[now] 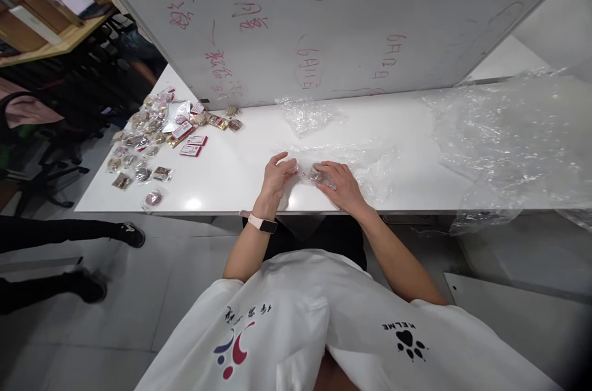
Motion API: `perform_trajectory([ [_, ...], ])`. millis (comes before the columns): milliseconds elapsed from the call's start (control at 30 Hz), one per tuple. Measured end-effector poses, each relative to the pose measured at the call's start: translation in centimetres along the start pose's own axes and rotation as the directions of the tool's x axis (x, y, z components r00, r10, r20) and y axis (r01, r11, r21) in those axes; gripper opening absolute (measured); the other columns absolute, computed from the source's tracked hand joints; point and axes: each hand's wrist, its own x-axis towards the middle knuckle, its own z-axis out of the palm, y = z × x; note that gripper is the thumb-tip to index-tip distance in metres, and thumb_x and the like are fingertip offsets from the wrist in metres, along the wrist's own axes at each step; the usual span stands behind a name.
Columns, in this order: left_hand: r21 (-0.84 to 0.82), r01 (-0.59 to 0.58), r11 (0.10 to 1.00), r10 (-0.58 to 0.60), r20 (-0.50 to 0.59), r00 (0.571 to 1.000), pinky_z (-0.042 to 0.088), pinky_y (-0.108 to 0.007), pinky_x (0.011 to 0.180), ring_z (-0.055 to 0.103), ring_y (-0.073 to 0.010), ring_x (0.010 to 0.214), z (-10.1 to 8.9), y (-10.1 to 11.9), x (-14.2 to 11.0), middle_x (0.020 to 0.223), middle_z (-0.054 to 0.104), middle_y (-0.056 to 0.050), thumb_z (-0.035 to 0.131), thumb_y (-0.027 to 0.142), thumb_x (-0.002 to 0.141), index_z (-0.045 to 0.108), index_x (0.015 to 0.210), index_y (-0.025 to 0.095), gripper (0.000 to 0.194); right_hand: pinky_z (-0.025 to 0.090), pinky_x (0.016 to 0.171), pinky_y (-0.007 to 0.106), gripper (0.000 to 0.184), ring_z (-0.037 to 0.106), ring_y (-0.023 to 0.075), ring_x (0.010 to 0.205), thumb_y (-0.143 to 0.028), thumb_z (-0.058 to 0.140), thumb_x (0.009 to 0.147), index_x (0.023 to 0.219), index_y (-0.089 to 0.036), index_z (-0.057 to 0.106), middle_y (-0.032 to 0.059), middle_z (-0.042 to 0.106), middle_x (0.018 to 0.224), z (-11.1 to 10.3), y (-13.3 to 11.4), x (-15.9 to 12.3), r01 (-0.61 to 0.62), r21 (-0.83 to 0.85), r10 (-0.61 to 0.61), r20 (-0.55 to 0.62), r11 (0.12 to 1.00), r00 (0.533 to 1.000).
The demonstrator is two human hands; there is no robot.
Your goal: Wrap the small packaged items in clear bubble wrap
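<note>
A small brownish item (316, 174) lies inside crinkled clear plastic wrap (377, 163) near the front edge of the white table. My right hand (341, 186) grips this wrapped item from the right, its fingers bent over the top. At the left end of the bundle is my left hand (276, 176), with its fingers curled in and their tips touching the plastic; the exact pinch is hard to see. More of the same film spreads out flat on the table to the right of my right hand.
A heap of small wrapped snack packets (148, 123) and red-and-white boxes (193, 145) covers the table's left end. Another film piece (308, 115) lies below the whiteboard (324, 21). A big plastic sheet (513, 144) hangs over the right front edge. Someone's legs (60, 229) show at left.
</note>
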Motion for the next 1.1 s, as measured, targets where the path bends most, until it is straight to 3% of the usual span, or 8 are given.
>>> perform_trajectory([
  [100,-0.015,-0.203,0.979,0.203,-0.007,0.979,0.049,-0.034,0.095,0.067,-0.0163,0.095,1.5,-1.1,-1.3,0.1,0.066,-0.004,0.075,0.025,0.078,0.049,0.125,0.021,0.053,0.043,0.105,0.048,0.039,0.054,0.0283,0.124,-0.032,0.056,0.094,0.133,-0.026,0.058,0.0094,0.058,0.137,-0.2,0.1,-0.1,-0.006,0.035,0.006,-0.002,0.999,1.0],
  [200,0.193,-0.411,0.891,0.363,0.241,0.9,0.041,-0.042,0.108,0.061,-0.023,0.12,2.5,-2.2,-3.2,0.123,0.066,-0.009,0.069,0.027,0.084,0.048,0.133,0.026,0.053,0.046,0.1,0.048,0.036,0.056,0.0288,0.119,-0.032,0.055,0.094,0.129,-0.026,0.06,0.0088,0.062,0.133,-0.4,0.6,0.0,-0.022,0.056,0.022,0.011,0.998,1.0],
  [333,0.494,-0.697,0.52,0.378,0.598,0.706,0.019,-0.052,0.123,0.049,-0.0253,0.138,2.2,-3.3,-4.1,0.142,0.058,-0.008,0.056,0.017,0.089,0.05,0.137,0.026,0.049,0.048,0.1,0.047,0.036,0.056,0.0282,0.122,-0.028,0.049,0.095,0.13,-0.025,0.06,0.0089,0.063,0.133,-0.9,0.3,-0.8,0.011,0.064,-0.014,0.041,0.998,0.999],
  [433,0.529,-0.773,0.35,0.381,0.674,0.633,0.028,-0.051,0.119,0.051,-0.0246,0.136,1.4,-3.9,-3.6,0.143,0.057,-0.01,0.049,0.012,0.09,0.046,0.141,0.025,0.053,0.046,0.101,0.046,0.031,0.058,0.0273,0.12,-0.027,0.048,0.097,0.124,-0.025,0.064,0.0088,0.065,0.13,-1.3,-0.9,-3.5,-0.026,-0.02,0.024,-0.069,0.999,0.997],
  [567,0.533,-0.804,0.265,0.422,0.686,0.593,0.04,-0.048,0.11,0.052,-0.0265,0.133,0.8,-4.4,-2.9,0.141,0.059,-0.013,0.049,0.007,0.088,0.049,0.138,0.022,0.052,0.043,0.093,0.051,0.022,0.06,0.031,0.102,-0.033,0.052,0.097,0.104,-0.024,0.071,0.0115,0.07,0.104,-2.3,-1.9,-8.9,-0.366,-0.237,0.239,-0.433,0.9,0.869],
  [667,0.532,-0.822,0.205,0.42,0.71,0.565,0.031,-0.053,0.117,0.053,-0.0252,0.131,1.3,-4.4,-2.6,0.134,0.064,-0.009,0.049,0.004,0.086,0.053,0.132,0.023,0.049,0.038,0.093,0.058,0.031,0.054,0.0383,0.11,-0.041,0.053,0.096,0.111,-0.021,0.071,0.0172,0.066,0.114,-3.2,-1.3,-10.8,-0.544,-0.333,0.338,-0.509,0.77,0.791],
  [933,0.51,-0.837,0.198,0.399,0.739,0.544,0.031,-0.057,0.117,0.056,-0.027,0.124,1.7,-4.5,-1.0,0.12,0.068,-0.011,0.045,0.006,0.087,0.061,0.12,0.021,0.039,0.04,0.106,0.051,0.042,0.053,0.0294,0.127,-0.035,0.037,0.102,0.14,-0.026,0.052,0.011,0.06,0.137,-1.3,-1.5,-2.9,-0.132,-0.036,0.125,-0.146,0.991,0.981],
  [1100,0.478,-0.847,0.234,0.44,0.725,0.53,0.046,-0.053,0.107,0.053,-0.0311,0.129,-0.1,-6.2,0.0,0.133,0.061,-0.017,0.049,0.008,0.085,0.057,0.128,0.017,0.045,0.041,0.107,0.051,0.04,0.05,0.0288,0.134,-0.037,0.046,0.1,0.138,-0.025,0.054,0.01,0.059,0.139,0.6,-1.7,0.2,-0.016,0.065,0.014,0.031,0.998,0.999],
])
